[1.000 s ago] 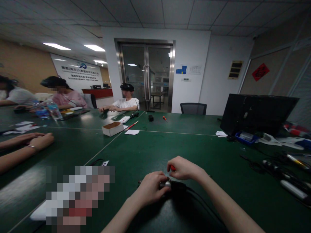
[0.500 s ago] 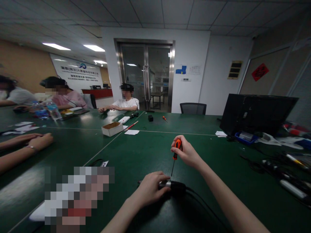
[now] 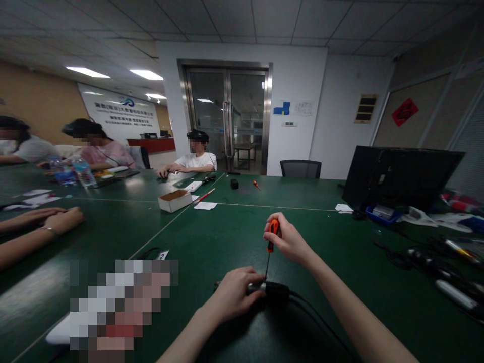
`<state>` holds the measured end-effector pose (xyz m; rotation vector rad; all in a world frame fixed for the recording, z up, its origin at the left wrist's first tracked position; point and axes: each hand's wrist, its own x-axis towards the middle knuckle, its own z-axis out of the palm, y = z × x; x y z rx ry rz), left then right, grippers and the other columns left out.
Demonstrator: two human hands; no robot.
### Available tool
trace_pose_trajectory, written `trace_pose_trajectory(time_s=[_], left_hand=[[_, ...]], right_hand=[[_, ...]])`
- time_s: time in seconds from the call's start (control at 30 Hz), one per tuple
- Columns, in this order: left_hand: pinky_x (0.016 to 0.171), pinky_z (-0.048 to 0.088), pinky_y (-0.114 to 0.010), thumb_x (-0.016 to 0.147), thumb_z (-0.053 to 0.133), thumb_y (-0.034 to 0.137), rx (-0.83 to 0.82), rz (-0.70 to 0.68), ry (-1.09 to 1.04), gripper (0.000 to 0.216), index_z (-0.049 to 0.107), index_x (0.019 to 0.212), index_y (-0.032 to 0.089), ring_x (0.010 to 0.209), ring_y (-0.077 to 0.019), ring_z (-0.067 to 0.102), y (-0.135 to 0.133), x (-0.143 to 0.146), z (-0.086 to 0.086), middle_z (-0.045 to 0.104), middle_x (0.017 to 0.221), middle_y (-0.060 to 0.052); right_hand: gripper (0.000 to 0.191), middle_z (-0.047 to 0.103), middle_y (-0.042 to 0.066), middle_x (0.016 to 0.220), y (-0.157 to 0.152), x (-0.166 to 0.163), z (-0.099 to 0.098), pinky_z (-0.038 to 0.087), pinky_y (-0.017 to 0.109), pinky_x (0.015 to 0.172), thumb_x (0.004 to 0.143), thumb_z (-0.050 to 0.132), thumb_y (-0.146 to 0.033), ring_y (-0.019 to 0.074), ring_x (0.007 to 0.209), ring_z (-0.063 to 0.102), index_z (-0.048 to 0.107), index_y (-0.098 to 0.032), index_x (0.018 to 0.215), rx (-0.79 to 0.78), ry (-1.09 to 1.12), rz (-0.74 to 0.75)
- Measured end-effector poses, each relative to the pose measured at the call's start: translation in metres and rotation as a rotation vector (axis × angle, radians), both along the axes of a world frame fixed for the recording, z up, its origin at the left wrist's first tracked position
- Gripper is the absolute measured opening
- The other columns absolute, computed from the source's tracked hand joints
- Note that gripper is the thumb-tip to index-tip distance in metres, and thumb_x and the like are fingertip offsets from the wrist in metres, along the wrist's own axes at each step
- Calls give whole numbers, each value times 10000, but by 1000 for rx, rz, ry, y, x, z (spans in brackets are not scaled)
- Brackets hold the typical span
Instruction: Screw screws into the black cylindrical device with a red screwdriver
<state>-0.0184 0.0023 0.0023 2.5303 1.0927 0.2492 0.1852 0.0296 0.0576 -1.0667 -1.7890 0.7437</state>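
Note:
Upright in my right hand is a screwdriver with an orange and black handle, my fingers wrapped round the grip. Its thin shaft points down, and the tip meets or nearly meets a corded silver-and-black cylindrical device where the metal joins the black part. My left hand is closed over the silver part and presses the device to the green table. My palm hides much of the device, so its exact kind cannot be told. A black cable runs from it toward the lower right.
A small open cardboard box stands ahead to the left, near white paper. Another screwdriver and a black block lie farther back. At the right are a monitor and corded tools. A co-worker's hands rest at left.
My right hand and the screwdriver have shifted slightly left and a little downward. My left hand and the device stay in place. The person across the table has moved their hands slightly.

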Motion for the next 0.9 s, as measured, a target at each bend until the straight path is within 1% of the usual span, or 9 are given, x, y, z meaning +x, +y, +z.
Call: trace_pose_trajectory(time_s=[0.23, 0.37, 0.53, 0.7, 0.77, 0.83, 0.9], left_hand=[[841, 475, -289, 964, 583, 333, 5, -11, -8, 298, 720, 1221, 266, 987, -237, 653, 0, 0, -1, 698, 1086, -57], [834, 476, -284, 964, 578, 357, 15, -18, -11, 299, 721, 1212, 270, 994, -239, 651, 1, 0, -3, 700, 1090, -57], [854, 471, -295, 964, 584, 342, 9, -18, -13, 288, 726, 1202, 265, 1003, -243, 652, 2, -1, -3, 698, 1091, -58], [843, 475, -294, 966, 581, 350, 10, -13, 2, 303, 722, 1219, 263, 1003, -247, 653, 1, 0, -1, 698, 1100, -62], [842, 477, -296, 968, 585, 352, 7, -12, 3, 290, 730, 1201, 260, 998, -249, 655, 0, 0, -1, 695, 1094, -63], [842, 477, -298, 972, 590, 351, 2, -14, -1, 272, 738, 1180, 255, 999, -253, 658, 0, 0, 0, 692, 1089, -64], [850, 475, -300, 972, 601, 347, -1, -13, -8, 264, 738, 1177, 254, 1005, -257, 660, 0, 0, -1, 690, 1091, -64]], right_hand=[[261, 665, -14, 885, 0, 0, 1, 502, 311, 715, 817, 601, -238, 165, 762, 641, 420, -251, 1005, 5, -28, -13], [263, 671, -13, 884, -1, -1, 1, 501, 311, 713, 819, 604, -247, 168, 759, 643, 421, -250, 1008, 9, -28, -12], [276, 661, -16, 888, -1, -1, 1, 491, 299, 699, 822, 603, -252, 161, 734, 623, 437, -250, 1042, 23, -38, -11], [142, 615, 0, 877, 0, 0, 1, 479, 303, 759, 811, 618, -224, 176, 814, 603, 535, -236, 926, 119, -131, -91], [188, 611, -9, 855, 1, 0, -1, 488, 314, 767, 807, 620, -216, 175, 793, 605, 531, -239, 971, 111, -119, -116], [298, 632, -23, 856, 3, 0, -3, 511, 329, 766, 792, 644, -226, 173, 760, 625, 480, -248, 1040, 65, -50, -129], [387, 659, -27, 872, 4, -1, -6, 537, 350, 781, 761, 684, -239, 179, 764, 654, 421, -260, 1044, 10, 42, -132]])
